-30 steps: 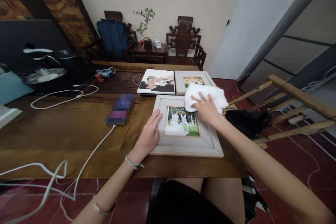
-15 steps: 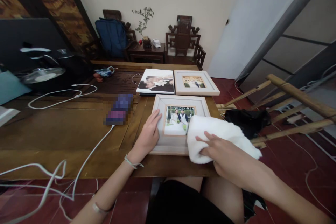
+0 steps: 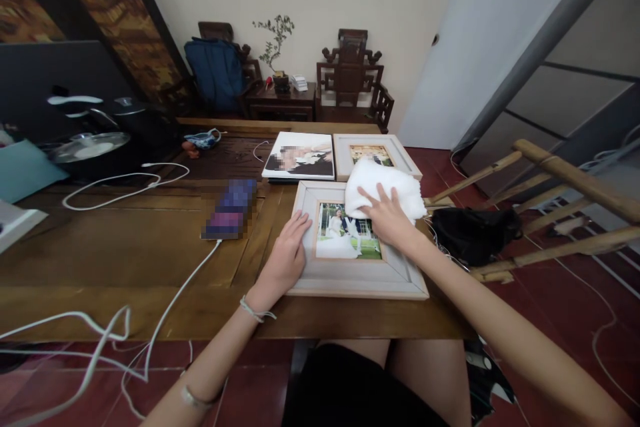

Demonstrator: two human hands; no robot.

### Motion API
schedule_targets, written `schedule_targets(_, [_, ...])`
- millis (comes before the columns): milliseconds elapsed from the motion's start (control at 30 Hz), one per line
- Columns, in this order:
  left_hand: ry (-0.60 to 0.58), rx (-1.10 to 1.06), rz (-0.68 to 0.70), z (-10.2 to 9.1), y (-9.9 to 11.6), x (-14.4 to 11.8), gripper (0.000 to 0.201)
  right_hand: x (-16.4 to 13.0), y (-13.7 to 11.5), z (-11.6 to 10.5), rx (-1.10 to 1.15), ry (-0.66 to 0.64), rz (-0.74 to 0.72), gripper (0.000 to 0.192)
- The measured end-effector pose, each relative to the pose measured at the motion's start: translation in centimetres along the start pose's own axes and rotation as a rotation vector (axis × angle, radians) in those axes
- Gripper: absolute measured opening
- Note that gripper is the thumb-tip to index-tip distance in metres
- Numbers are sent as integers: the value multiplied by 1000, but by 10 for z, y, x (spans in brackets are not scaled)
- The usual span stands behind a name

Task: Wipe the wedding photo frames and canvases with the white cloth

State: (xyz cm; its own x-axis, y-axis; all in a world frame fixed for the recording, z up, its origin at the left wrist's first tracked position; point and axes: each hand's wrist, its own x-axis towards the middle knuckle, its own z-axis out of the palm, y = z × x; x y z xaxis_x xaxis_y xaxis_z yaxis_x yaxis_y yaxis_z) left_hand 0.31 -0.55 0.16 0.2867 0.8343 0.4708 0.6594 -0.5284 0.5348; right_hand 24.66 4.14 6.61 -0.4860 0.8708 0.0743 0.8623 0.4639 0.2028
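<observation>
A light wooden picture frame (image 3: 360,283) with a wide pale border lies flat at the table's front edge. Inside it a photo (image 3: 340,240) shows a couple outdoors, partly covered at its upper right. My left hand (image 3: 286,250) rests along the frame's left side, its fingers stretched out and together. Bunched under my right hand (image 3: 393,217) is a white cloth (image 3: 383,183), pressed on the frame's upper right corner, fingers spread over it. The cloth also overlaps the lower part of a second pale frame (image 3: 405,157) behind. Left of that frame is a photo panel (image 3: 300,153) on a dark base.
On the wooden table (image 3: 140,240) lie a phone (image 3: 230,209) with a white cable (image 3: 185,277) and another white cable (image 3: 125,193). A lidded pan (image 3: 93,150) stands at the left. A bamboo rack (image 3: 575,180) and a black bag (image 3: 470,233) are right of the table.
My right hand has carried the cloth from the front frame's lower right side up and away to its upper right corner. My left hand stays at the left side.
</observation>
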Motion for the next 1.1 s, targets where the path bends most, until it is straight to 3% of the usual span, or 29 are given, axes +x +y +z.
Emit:
schedule_targets(133, [16, -10, 8, 1, 0, 0, 48, -41, -30, -18, 48, -90, -96, 52])
schedule_targets(300, [18, 2, -2, 0, 3, 0, 48, -106, -62, -58, 259, -288, -229, 57])
schedule_targets(400, [6, 18, -6, -1, 4, 0, 47, -117, -73, -68, 331, -315, -266, 58])
schedule_targets(533, [-12, 24, -2, 0, 1, 0, 47, -88, -69, -50, 374, -242, -230, 63])
schedule_targets(700, [-34, 4, -10, 0, 2, 0, 43, -24, -31, -8, 309, -36, -96, 66])
schedule_targets(833, [-56, -31, -49, -6, 10, 2, 42, 18, -16, 2, 237, 47, 52, 66])
schedule_targets(933, [-38, -105, -44, -10, 17, 3, 47, 37, -33, -3, 257, 15, 20, 67])
schedule_targets(1100, [103, -208, -30, -13, 19, 3, 55, 33, -82, -15, 327, -65, -233, 58])
